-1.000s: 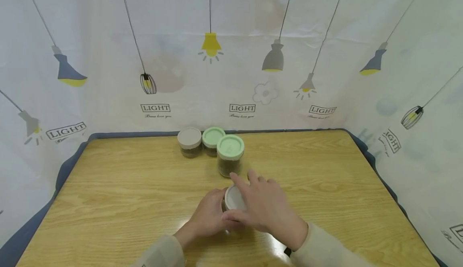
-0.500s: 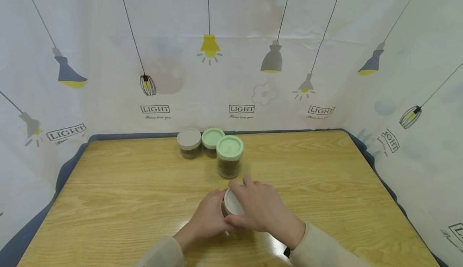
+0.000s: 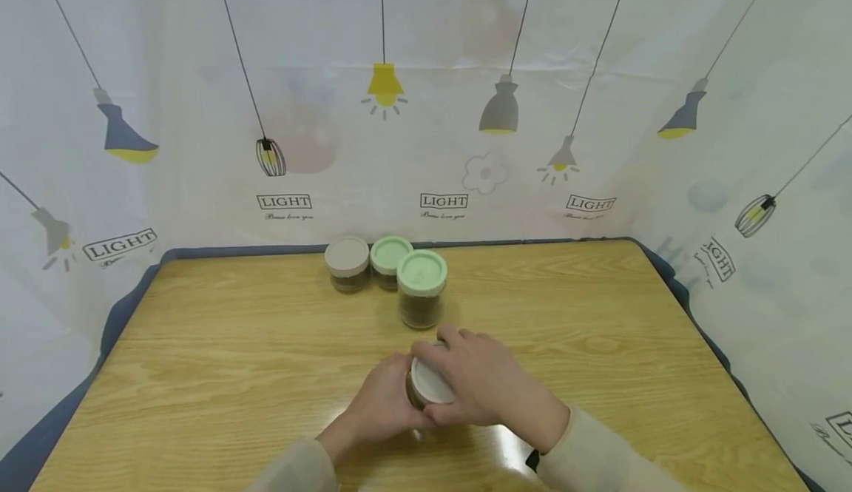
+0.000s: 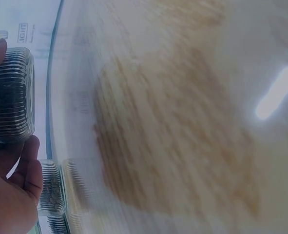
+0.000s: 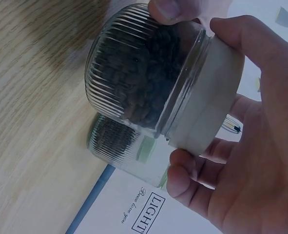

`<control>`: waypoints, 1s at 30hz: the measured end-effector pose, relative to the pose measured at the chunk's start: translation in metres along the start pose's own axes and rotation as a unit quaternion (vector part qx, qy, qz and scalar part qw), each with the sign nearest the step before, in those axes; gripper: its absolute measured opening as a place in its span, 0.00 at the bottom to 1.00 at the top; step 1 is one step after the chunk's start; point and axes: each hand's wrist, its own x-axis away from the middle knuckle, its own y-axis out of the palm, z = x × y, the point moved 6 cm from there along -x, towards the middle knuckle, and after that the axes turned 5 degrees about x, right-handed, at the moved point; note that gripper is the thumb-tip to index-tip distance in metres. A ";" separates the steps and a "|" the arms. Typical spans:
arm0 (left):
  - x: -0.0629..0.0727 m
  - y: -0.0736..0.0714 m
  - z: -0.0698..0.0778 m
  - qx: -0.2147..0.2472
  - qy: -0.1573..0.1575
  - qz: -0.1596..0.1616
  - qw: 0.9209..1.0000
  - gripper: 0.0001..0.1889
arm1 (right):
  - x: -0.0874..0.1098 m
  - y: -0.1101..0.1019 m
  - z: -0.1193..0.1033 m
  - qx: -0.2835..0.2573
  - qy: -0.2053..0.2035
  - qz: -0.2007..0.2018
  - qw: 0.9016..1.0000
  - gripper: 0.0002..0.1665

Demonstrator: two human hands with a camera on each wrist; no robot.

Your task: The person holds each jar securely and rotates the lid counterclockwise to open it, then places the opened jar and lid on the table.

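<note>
I log, remotely: obstacle, tall green-lidded jar, just beyond right hand; passage, tabletop left of left hand and right of right hand.

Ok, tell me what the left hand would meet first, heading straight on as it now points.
Past the clear ribbed glass jar it holds, the left hand would probably meet the right hand, which grips the jar's pale round lid; depth is hard to judge.
</note>
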 end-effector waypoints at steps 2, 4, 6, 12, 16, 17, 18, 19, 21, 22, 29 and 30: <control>0.000 0.000 0.000 -0.001 0.001 0.000 1.000 0.36 | 0.000 -0.001 0.001 -0.003 -0.003 -0.001 1.000 0.38; 0.000 0.000 0.000 0.001 0.003 0.000 1.000 0.36 | 0.000 -0.002 0.001 -0.003 -0.004 0.001 1.000 0.38; -0.001 0.000 0.001 0.004 0.007 -0.002 1.000 0.36 | 0.000 -0.004 0.002 -0.003 -0.003 0.001 1.000 0.38; -0.001 0.001 0.001 0.038 0.016 -0.018 0.999 0.35 | 0.001 -0.009 0.003 -0.009 -0.003 0.006 1.000 0.38; -0.001 0.002 0.000 0.046 0.015 -0.023 0.999 0.35 | 0.003 -0.013 0.003 -0.010 0.001 0.015 1.000 0.38; -0.001 0.002 0.001 0.043 0.015 -0.022 0.999 0.35 | 0.003 -0.014 0.004 -0.010 0.002 0.017 1.000 0.38; -0.001 0.002 0.001 0.039 0.015 -0.020 0.999 0.35 | 0.004 -0.016 0.004 -0.010 0.004 0.018 1.000 0.39; -0.002 0.002 0.001 0.034 0.015 -0.018 0.999 0.36 | 0.004 -0.017 0.004 -0.010 0.006 0.019 1.000 0.39; -0.002 0.002 0.001 0.028 0.012 -0.016 0.999 0.36 | 0.005 -0.018 0.005 -0.011 0.009 0.019 1.000 0.39; -0.002 0.002 0.001 0.026 0.010 -0.015 0.999 0.37 | 0.005 -0.019 0.005 -0.013 0.009 0.019 1.000 0.39; -0.003 0.003 0.003 0.018 0.009 -0.013 1.000 0.38 | 0.008 -0.023 0.007 -0.023 0.017 0.014 0.999 0.39; -0.003 0.003 0.004 0.013 0.009 -0.013 1.000 0.39 | 0.009 -0.023 0.008 -0.024 0.018 0.013 0.999 0.39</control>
